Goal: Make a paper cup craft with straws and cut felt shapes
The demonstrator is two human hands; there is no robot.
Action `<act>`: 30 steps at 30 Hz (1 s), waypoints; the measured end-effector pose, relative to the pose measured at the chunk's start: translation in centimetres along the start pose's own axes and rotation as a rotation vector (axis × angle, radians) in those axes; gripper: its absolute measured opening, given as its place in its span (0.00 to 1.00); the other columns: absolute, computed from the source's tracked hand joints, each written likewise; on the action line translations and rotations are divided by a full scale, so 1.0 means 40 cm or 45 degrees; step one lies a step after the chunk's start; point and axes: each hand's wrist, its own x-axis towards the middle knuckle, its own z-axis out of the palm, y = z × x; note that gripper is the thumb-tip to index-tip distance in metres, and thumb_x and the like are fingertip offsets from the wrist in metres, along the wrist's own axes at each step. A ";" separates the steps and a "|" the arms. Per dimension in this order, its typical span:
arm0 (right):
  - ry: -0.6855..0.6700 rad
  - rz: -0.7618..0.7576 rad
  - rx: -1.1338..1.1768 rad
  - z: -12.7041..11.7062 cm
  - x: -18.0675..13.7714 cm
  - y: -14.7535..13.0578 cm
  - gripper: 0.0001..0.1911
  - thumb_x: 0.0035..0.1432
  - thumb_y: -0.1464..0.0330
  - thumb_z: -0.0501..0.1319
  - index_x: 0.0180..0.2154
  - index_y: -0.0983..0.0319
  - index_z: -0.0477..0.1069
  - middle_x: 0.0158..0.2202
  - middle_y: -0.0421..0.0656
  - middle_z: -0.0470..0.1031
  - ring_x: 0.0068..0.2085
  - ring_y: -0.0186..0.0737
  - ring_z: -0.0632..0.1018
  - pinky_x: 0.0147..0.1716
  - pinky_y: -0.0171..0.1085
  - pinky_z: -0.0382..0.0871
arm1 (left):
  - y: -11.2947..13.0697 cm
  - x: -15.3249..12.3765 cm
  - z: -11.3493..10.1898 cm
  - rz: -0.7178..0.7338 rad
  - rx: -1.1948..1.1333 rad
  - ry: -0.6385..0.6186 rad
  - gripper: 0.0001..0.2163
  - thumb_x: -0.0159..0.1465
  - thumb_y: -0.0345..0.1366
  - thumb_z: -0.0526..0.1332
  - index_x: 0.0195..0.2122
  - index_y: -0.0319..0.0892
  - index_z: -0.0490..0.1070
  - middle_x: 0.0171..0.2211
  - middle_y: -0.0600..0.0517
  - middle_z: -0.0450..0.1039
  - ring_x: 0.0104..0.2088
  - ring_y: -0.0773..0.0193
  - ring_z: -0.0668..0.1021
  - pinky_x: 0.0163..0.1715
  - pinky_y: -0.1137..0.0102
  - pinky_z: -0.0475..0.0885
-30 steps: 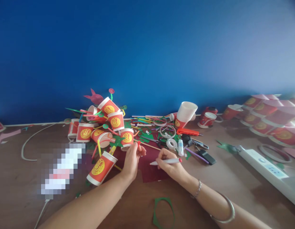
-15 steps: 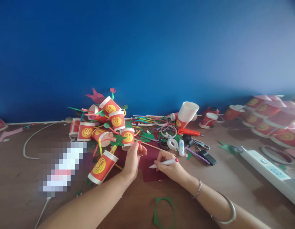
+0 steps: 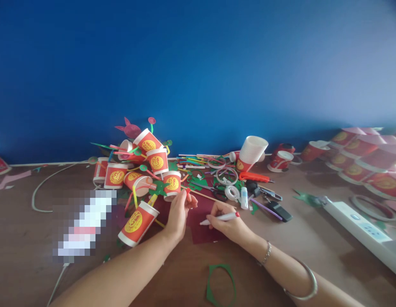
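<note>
**Marker (image 3: 229, 216) aslant above the maroon paper (image 3: 202, 236)**

It sits in the closed grip of the right hand (image 3: 228, 226), long axis crosswise, tip leftward; whether it touches paper, I cannot tell. The left hand (image 3: 177, 215), farther from the marker, pinches a red cap (image 3: 188, 192). A tilted cup (image 3: 134, 230) lies left on the worktop (image 3: 181, 273).

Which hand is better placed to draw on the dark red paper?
Your right hand, probably: it grips the marker, tip toward the dark red paper. Your left hand pinches a small red piece.

A white, red-ended marker (image 3: 228, 217) slants, uncapped, over a flat dark red sheet (image 3: 200, 235).
</note>
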 end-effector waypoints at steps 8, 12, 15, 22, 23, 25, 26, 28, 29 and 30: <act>0.023 -0.017 -0.037 0.005 0.002 -0.001 0.10 0.53 0.68 0.61 0.22 0.60 0.63 0.20 0.38 0.74 0.23 0.34 0.74 0.21 0.31 0.61 | -0.002 0.001 -0.002 0.011 0.018 -0.005 0.14 0.60 0.44 0.58 0.22 0.42 0.63 0.21 0.55 0.69 0.25 0.67 0.71 0.31 0.71 0.65; 0.018 0.017 0.038 0.003 0.003 0.007 0.10 0.54 0.67 0.61 0.23 0.60 0.63 0.21 0.40 0.75 0.24 0.35 0.74 0.22 0.31 0.61 | -0.001 -0.001 -0.002 0.003 0.024 -0.004 0.14 0.60 0.45 0.58 0.22 0.42 0.62 0.22 0.54 0.69 0.26 0.67 0.71 0.32 0.71 0.65; -0.011 0.033 0.040 0.001 0.002 0.001 0.10 0.53 0.67 0.60 0.23 0.60 0.63 0.21 0.39 0.75 0.24 0.35 0.74 0.21 0.31 0.61 | 0.000 -0.002 -0.001 0.003 0.024 -0.013 0.14 0.60 0.45 0.58 0.22 0.42 0.62 0.22 0.55 0.68 0.26 0.67 0.71 0.32 0.71 0.65; -0.061 -0.003 -0.002 0.003 -0.002 -0.013 0.10 0.53 0.68 0.60 0.23 0.59 0.62 0.20 0.37 0.74 0.22 0.35 0.75 0.21 0.30 0.62 | 0.001 -0.001 0.002 0.006 0.023 -0.013 0.14 0.60 0.45 0.58 0.22 0.42 0.62 0.21 0.55 0.68 0.26 0.67 0.70 0.31 0.71 0.65; -0.066 0.002 0.005 0.004 -0.001 -0.011 0.10 0.53 0.67 0.61 0.23 0.59 0.62 0.20 0.37 0.74 0.23 0.35 0.75 0.21 0.30 0.62 | 0.001 -0.001 0.002 0.006 0.023 -0.013 0.14 0.60 0.45 0.57 0.22 0.42 0.63 0.21 0.55 0.68 0.26 0.67 0.70 0.32 0.71 0.65; -0.060 0.005 0.017 0.004 0.000 -0.006 0.10 0.52 0.67 0.61 0.23 0.60 0.63 0.21 0.38 0.75 0.24 0.35 0.76 0.22 0.30 0.62 | 0.001 -0.001 0.001 0.008 0.022 -0.012 0.14 0.60 0.44 0.57 0.22 0.42 0.62 0.21 0.55 0.68 0.26 0.67 0.70 0.32 0.71 0.65; -0.047 0.003 0.023 0.004 0.001 -0.004 0.10 0.53 0.67 0.61 0.24 0.60 0.63 0.21 0.38 0.75 0.24 0.35 0.76 0.22 0.30 0.63 | 0.001 -0.001 0.001 0.008 0.022 -0.012 0.14 0.60 0.44 0.57 0.22 0.42 0.62 0.21 0.55 0.68 0.25 0.67 0.70 0.31 0.71 0.65; -0.025 0.007 0.042 0.003 0.003 -0.002 0.10 0.53 0.66 0.61 0.24 0.60 0.63 0.22 0.39 0.76 0.25 0.35 0.75 0.23 0.31 0.63 | 0.001 -0.001 0.001 0.007 0.021 -0.013 0.14 0.60 0.44 0.57 0.22 0.42 0.62 0.21 0.55 0.68 0.25 0.67 0.70 0.31 0.71 0.65; -0.025 0.013 0.051 0.002 0.003 -0.003 0.10 0.53 0.66 0.61 0.24 0.60 0.63 0.22 0.39 0.76 0.25 0.35 0.75 0.23 0.31 0.63 | 0.001 -0.001 0.001 0.007 0.021 -0.013 0.14 0.60 0.44 0.57 0.22 0.42 0.62 0.21 0.55 0.68 0.25 0.67 0.70 0.31 0.71 0.65; -0.034 0.020 0.057 0.001 0.003 -0.004 0.10 0.53 0.66 0.61 0.24 0.60 0.63 0.22 0.39 0.76 0.25 0.35 0.76 0.22 0.30 0.62 | 0.002 -0.001 0.002 0.008 0.021 -0.012 0.14 0.60 0.44 0.57 0.22 0.42 0.62 0.21 0.55 0.68 0.25 0.67 0.70 0.31 0.71 0.65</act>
